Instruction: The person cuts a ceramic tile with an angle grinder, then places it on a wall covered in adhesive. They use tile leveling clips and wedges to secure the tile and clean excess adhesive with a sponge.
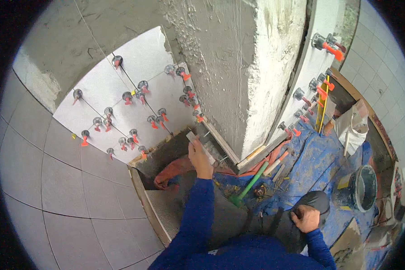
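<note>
My left hand (200, 158) reaches forward to the low recess at the foot of the rough cement corner, its fingers closed on a narrow pale strip (193, 137). The strip looks flat and straight-edged; I cannot make out its material. On my bent knee rests my right hand (307, 219), curled into a loose fist with nothing visible in it. Ahead of the left hand, pale wall tiles (141, 54) carry several levelling clips with red-tabbed dark caps (142, 86). Similar clips (320, 87) sit along the tiled strip right of the corner.
Grey tiles (63, 189) cover the left side. A green-handled tool (253, 182) lies on the blue tarp (310, 153). At right stand a dark bucket (366, 189), a white sack (353, 126) and a yellow level (322, 105). A wooden edge (148, 207) borders the recess.
</note>
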{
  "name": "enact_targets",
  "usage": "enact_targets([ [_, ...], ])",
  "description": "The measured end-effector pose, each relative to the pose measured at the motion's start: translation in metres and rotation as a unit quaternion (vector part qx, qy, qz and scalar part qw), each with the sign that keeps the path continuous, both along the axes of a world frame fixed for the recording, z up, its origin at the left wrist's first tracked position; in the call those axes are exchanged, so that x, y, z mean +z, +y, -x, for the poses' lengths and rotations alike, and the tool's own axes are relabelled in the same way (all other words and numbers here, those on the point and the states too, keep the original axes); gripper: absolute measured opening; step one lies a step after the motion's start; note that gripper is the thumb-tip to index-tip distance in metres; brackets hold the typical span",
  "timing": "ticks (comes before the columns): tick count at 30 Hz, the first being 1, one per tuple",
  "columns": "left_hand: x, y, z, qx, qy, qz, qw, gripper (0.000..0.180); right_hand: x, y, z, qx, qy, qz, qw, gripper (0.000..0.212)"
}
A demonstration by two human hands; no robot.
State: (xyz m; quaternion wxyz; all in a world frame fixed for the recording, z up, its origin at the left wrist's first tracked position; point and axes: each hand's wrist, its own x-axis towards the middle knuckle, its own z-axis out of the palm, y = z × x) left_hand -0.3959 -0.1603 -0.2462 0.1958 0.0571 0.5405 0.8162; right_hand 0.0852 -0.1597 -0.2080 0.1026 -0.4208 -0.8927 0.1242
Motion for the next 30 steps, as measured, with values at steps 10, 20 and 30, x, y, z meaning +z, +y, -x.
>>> enact_targets([
  [10, 0.069, -0.005, -0.011, -0.130, -0.010, -0.099, 0.987, 0.034, 0.059, 0.000, 0.028, -0.093, 0.120, 0.149, 0.977, 0.026],
  [20, 0.230, -0.034, 0.052, -0.205, 0.299, -0.016, 0.932, 0.048, 0.044, 0.089, 0.076, -0.056, 0.180, 0.182, 0.965, 0.023],
  [30, 0.297, -0.010, 0.098, 0.042, 0.610, 0.305, 0.731, 0.055, 0.019, 0.110, 0.149, 0.085, 0.138, 0.128, 0.978, 0.024],
])
